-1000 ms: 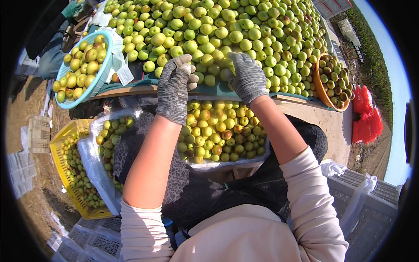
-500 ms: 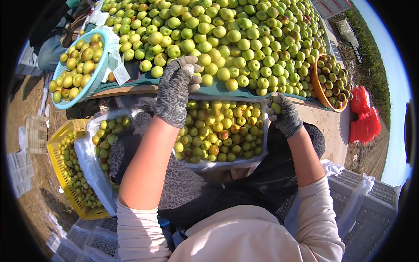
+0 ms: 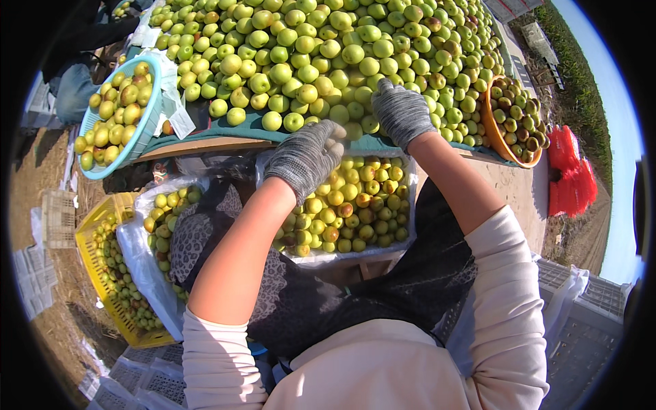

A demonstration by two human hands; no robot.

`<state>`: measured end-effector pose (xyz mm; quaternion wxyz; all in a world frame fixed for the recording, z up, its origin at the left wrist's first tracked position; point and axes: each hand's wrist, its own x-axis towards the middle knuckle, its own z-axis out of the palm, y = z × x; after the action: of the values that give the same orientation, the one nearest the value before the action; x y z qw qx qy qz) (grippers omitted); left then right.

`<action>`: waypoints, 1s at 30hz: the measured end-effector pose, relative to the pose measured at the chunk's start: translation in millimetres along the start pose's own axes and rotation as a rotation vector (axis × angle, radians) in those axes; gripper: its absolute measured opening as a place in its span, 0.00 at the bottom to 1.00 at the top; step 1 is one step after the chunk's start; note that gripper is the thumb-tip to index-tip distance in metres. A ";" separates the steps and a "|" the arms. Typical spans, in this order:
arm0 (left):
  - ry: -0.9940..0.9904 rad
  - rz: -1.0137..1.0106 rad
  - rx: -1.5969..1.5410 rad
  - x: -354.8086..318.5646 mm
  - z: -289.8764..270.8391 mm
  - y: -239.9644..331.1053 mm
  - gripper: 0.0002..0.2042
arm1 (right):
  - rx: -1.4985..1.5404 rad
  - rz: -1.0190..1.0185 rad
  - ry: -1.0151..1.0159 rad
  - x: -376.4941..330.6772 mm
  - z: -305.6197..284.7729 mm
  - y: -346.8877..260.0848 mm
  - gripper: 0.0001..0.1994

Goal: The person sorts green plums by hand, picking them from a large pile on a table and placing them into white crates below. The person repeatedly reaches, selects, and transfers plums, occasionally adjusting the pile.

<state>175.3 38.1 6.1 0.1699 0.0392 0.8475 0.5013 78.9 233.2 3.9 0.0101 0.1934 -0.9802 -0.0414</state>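
While a white-lined crate (image 3: 413,198) of round yellow-green fruit (image 3: 362,208) sits mid-frame, the grey-gloved left hand (image 3: 307,157) curls loosely above it, the matching right hand (image 3: 402,113) bends forward, both grips' contents hidden; beyond, glossy green fruit (image 3: 273,61) covers an outdoor green-clothed table (image 3: 239,128), top.

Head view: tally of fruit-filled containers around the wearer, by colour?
Light blue basket: 1
Orange basket: 1
Yellow crate: 1
White-lined containers: 2
Total: 5
Far upper-left corner is too unclear to count.
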 end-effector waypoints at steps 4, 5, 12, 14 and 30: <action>-0.114 0.066 0.341 8.0 22.6 5.2 0.14 | 0.000 -0.023 -0.030 8.1 7.6 13.0 0.12; -0.156 0.041 0.374 11.2 26.3 5.8 0.15 | 0.024 -0.053 -0.038 9.2 8.5 15.6 0.13; -0.225 -0.012 0.594 24.9 28.6 4.4 0.17 | 0.284 -0.075 0.367 -29.1 -10.9 36.0 0.08; -0.221 0.005 0.605 26.0 29.7 2.5 0.19 | 0.547 -0.046 0.489 -53.4 -14.0 43.6 0.09; -0.183 0.118 0.413 25.3 45.0 5.8 0.13 | 1.037 0.682 0.335 -66.6 21.6 146.6 0.17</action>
<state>165.7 84.6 -15.0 0.2049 0.1680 0.9094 0.3207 84.3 395.4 -5.4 0.0809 -0.1455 -0.8646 0.4741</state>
